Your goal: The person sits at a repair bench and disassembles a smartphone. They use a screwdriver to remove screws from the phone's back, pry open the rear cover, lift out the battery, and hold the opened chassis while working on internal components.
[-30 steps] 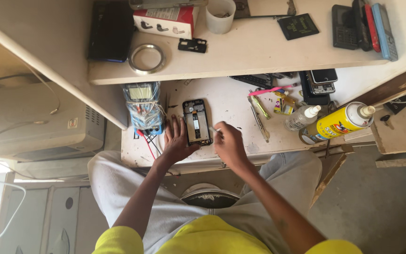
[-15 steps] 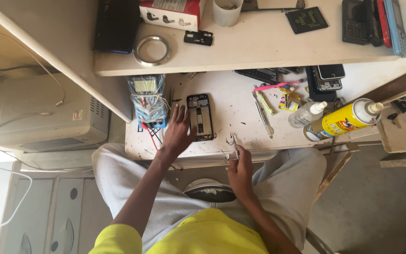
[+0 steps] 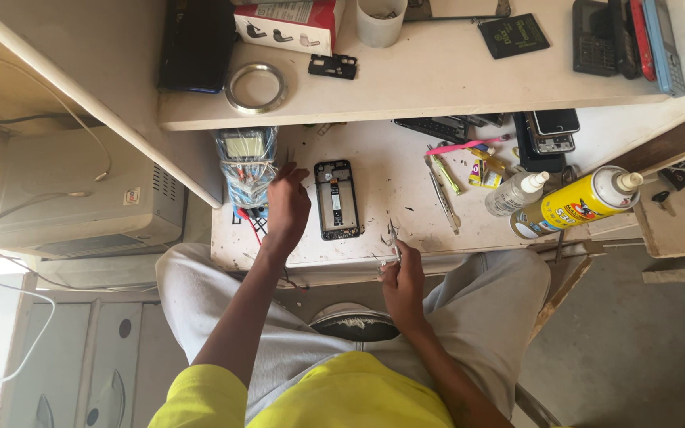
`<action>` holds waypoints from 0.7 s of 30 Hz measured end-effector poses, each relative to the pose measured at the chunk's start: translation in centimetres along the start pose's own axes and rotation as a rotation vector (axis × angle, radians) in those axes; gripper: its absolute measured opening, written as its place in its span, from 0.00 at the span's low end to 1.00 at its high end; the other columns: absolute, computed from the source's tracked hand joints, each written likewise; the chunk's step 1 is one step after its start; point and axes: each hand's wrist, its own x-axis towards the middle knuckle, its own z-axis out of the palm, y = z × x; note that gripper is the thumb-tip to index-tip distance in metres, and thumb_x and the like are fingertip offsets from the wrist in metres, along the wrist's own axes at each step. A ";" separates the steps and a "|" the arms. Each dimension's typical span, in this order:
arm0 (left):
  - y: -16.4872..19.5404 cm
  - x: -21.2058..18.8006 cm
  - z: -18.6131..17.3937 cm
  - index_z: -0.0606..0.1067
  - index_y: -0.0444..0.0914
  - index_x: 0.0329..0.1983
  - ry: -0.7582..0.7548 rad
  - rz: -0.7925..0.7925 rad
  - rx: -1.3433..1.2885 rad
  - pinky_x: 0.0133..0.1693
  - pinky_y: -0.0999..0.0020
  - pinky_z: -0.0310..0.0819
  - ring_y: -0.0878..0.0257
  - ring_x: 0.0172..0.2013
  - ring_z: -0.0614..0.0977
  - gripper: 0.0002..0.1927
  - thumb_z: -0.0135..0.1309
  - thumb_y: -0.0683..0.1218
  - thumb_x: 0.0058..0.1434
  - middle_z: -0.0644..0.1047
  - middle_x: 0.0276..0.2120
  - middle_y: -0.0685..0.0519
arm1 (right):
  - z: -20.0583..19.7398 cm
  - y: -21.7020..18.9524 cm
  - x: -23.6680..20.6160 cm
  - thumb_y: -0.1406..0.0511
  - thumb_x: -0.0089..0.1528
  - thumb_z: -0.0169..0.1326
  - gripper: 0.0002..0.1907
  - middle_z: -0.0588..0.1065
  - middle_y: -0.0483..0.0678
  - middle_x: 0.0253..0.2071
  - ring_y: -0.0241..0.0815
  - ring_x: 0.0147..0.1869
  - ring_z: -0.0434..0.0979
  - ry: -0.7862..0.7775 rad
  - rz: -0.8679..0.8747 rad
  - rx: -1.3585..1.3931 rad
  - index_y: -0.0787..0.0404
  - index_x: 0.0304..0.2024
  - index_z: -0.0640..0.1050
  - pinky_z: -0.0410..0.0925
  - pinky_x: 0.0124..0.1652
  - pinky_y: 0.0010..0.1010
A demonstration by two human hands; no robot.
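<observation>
An opened phone body (image 3: 337,199) with its back off lies flat on the white workbench (image 3: 398,186). My left hand (image 3: 287,208) rests on the bench just left of the phone, fingers loosely curled, beside a wrapped multimeter (image 3: 245,164) with red leads. My right hand (image 3: 403,277) is at the bench's front edge, right of the phone and apart from it, pinching thin metal tweezers (image 3: 392,235) that point up toward the bench.
A yellow spray can (image 3: 578,202) and a clear bottle (image 3: 515,192) lie at the right. Pens and small tools (image 3: 447,176) sit mid-bench. The upper shelf (image 3: 438,75) holds a metal ring (image 3: 255,88), a red box, a cup and several phones.
My right hand pulled back from the phone to the bench's front edge, holding the tweezers. My left hand slid off the phone to its left side.
</observation>
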 end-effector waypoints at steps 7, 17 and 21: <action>1.0 1.3 -1.7 0.79 0.30 0.42 -0.135 -0.389 -0.100 0.32 0.57 0.77 0.49 0.27 0.84 0.08 0.54 0.39 0.64 0.81 0.27 0.39 | -0.1 -0.3 0.0 0.79 0.63 0.43 0.24 0.69 0.54 0.50 0.39 0.37 0.78 0.012 -0.022 -0.006 0.67 0.62 0.68 0.76 0.35 0.29; 3.7 -1.6 5.2 0.55 0.37 0.75 -0.595 -0.366 0.386 0.48 0.43 0.69 0.31 0.54 0.72 0.55 0.62 0.70 0.54 0.68 0.57 0.26 | 0.0 -1.0 0.2 0.79 0.64 0.41 0.23 0.68 0.55 0.49 0.42 0.38 0.79 -0.022 0.030 0.012 0.68 0.62 0.68 0.78 0.33 0.27; 5.5 -3.5 7.4 0.54 0.42 0.74 -0.572 -0.382 0.496 0.52 0.42 0.60 0.38 0.56 0.64 0.54 0.64 0.67 0.52 0.58 0.62 0.28 | -0.1 -1.0 0.3 0.79 0.65 0.41 0.22 0.69 0.55 0.48 0.41 0.37 0.81 -0.001 0.028 -0.028 0.67 0.61 0.69 0.77 0.33 0.28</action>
